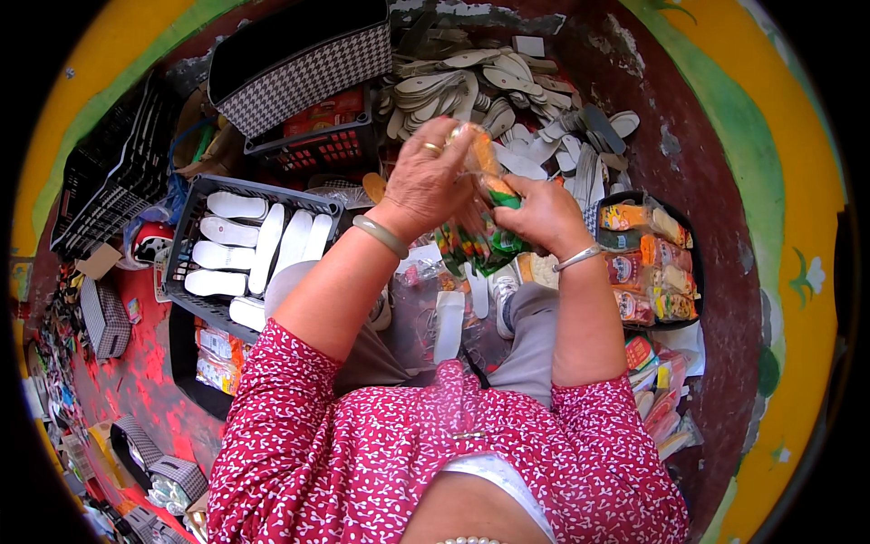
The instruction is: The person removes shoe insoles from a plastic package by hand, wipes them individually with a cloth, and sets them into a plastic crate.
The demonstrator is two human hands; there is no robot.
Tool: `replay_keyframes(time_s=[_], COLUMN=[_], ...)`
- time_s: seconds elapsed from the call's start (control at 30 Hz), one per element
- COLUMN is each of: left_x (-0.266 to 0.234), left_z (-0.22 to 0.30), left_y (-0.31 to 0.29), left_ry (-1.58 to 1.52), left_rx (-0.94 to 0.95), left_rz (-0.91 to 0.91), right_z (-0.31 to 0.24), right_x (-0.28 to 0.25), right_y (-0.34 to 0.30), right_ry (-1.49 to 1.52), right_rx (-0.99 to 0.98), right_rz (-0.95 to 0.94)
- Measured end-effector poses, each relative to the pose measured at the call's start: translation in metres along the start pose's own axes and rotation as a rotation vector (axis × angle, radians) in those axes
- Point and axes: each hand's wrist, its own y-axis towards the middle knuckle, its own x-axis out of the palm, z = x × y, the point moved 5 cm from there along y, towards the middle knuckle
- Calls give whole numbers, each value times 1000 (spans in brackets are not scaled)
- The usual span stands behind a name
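Red floor [145,381] below; clear insole packet [485,168] between left hand [426,181] and right hand [539,213] grip

We see a dark crate of white insoles [258,249] left of the hands, loose insoles [507,100] heaped beyond them.
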Motion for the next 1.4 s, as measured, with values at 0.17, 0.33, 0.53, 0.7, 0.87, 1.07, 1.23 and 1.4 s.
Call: replay_keyframes(time_s=[0.17, 0.33, 0.53, 0.7, 0.87, 1.07, 1.23, 1.4], left_x=[3, -2, -21, -21, -12, 11, 17, 10], left_z=[-7, -10, 13, 15, 8, -4, -10, -3], left_y=[-2, 0, 8, 7, 2, -7, -10, -7], left_ry=[43, -235, -596, -623, -724, -911, -885, -576], left_rx=[-4, 8, 149, 122, -162, -487, -577, -389], left_rz=[40, -55, -224, -320, -526, -556, -525, -452], right_z=[-7, 38, 29, 20, 20, 24, 31, 37], right_x=[6, 3, -5, -16, -7, 1, 9, 9], right_y=[4, 20, 22, 8, 11, 19, 30, 34], right_ry=[313, 875, 1439, 1387, 1509, 1582, 1573, 1591], right_rx=[-132, -87, -161, -166, -115, -18, 98, 113], right_rz=[121, -131, -235, -111, 39, 228, 336, 315])
